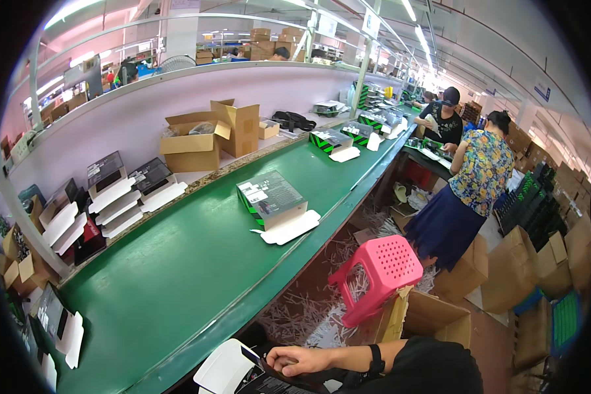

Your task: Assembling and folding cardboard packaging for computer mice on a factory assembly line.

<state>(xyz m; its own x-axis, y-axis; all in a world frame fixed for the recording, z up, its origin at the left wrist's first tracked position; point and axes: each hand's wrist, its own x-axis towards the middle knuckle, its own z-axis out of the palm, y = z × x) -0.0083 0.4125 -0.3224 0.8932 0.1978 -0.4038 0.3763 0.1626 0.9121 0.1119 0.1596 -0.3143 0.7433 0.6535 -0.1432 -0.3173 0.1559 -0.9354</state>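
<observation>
My right hand (295, 360), with a black band on its wrist, reaches in from the lower right. Its fingers are curled closed over a dark, thin-edged thing that I cannot make out. Just below and beside it is a black printed carton (269, 383) with a white flap (224, 369) folded open, partly cut off by the lower edge. My left hand does not show. On the green conveyor belt (171, 276), ahead of my hand, lies a black and green carton (272, 197) with its white flap out.
Open cartons (115, 190) line the belt's far ledge beside brown boxes (194, 141). A pink stool (384, 266) stands over shredded paper at right, near an open cardboard box (437, 318). Two people (482, 164) work beyond it. More cartons (331, 141) sit farther up the belt.
</observation>
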